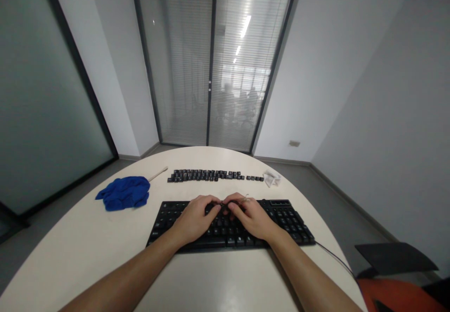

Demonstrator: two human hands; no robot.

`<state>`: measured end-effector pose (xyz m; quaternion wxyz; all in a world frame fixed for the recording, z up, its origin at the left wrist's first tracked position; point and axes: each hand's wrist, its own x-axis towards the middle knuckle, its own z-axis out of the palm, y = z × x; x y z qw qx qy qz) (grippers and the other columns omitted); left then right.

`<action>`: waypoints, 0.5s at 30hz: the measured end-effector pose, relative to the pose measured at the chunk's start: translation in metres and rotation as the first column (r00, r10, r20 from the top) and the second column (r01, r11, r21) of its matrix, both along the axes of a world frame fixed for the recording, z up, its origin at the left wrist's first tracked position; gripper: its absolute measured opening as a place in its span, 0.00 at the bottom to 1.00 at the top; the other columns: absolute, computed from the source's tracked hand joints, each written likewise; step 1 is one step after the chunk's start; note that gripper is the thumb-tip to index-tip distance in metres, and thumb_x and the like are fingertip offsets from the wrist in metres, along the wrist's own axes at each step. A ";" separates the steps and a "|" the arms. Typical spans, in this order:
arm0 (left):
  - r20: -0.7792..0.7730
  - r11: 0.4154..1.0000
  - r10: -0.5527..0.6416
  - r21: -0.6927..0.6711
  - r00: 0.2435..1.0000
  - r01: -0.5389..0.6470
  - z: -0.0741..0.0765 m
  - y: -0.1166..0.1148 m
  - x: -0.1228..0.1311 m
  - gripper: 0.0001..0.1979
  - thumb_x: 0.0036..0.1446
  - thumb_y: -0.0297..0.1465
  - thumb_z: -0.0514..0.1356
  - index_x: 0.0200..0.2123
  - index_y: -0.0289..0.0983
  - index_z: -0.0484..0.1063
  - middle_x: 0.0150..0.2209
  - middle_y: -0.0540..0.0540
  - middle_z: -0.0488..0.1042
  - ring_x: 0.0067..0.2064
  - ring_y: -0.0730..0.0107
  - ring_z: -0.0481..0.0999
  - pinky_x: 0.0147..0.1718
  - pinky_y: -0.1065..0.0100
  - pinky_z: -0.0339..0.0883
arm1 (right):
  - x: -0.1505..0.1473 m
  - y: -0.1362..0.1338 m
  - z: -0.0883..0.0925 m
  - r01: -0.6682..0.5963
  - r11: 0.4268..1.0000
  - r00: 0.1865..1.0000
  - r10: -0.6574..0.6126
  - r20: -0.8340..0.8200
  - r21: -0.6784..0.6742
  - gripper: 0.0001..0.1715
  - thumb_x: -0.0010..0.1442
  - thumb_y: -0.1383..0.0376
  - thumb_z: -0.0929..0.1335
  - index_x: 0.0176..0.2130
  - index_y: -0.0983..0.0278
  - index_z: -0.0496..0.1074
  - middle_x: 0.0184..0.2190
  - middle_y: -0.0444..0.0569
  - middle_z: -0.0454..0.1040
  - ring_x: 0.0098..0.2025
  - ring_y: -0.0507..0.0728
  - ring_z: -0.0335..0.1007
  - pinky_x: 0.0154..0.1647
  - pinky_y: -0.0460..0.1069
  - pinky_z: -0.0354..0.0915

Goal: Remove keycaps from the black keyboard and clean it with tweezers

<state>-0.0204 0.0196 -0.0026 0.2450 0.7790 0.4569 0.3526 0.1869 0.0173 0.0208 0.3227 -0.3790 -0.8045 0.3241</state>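
A black keyboard point(218, 241) lies across the table in front of me, keys facing up. Over its upper middle, my left hand point(198, 216) is closed, thumb and fingers pinched together. My right hand point(250, 216) meets it there, also closed in a pinch. Between the fingertips is something small and dark, too hidden to name. A thin, pale, wire-like piece point(246, 197) shows at the right hand's fingers. Beyond the keyboard, loose black keycaps point(197, 175) lie in rows, with a few more keycaps point(255, 178) to their right.
On the left lies a crumpled blue cloth point(124, 192), a thin pale stick point(158, 173) behind it. A crumpled white tissue or wrapper point(272, 178) is at the right. The keyboard cable point(335, 256) runs over the round table's point(80, 256) right edge, near a red-and-black chair point(397, 298).
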 end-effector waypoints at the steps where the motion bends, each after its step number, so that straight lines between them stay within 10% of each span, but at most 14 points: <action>1: -0.004 1.000 -0.003 -0.003 1.000 0.003 0.000 0.000 0.000 0.10 0.63 0.34 0.55 0.43 0.42 0.75 0.43 0.47 0.78 0.48 0.62 0.75 0.51 0.60 0.66 | 0.000 0.000 0.000 0.001 1.000 1.000 -0.001 -0.002 -0.001 0.19 0.69 0.57 0.59 0.39 0.62 0.74 0.39 0.48 0.77 0.31 0.52 0.73 0.37 0.48 0.69; 15: -0.031 1.000 -0.014 0.019 0.999 0.015 -0.004 0.001 -0.001 0.09 0.57 0.29 0.59 0.42 0.41 0.75 0.42 0.46 0.78 0.47 0.60 0.74 0.50 0.58 0.67 | 0.008 0.002 -0.006 0.175 0.983 0.973 -0.163 -0.161 0.063 0.24 0.70 0.51 0.56 0.36 0.63 0.69 0.21 0.43 0.69 0.23 0.52 0.67 0.30 0.47 0.64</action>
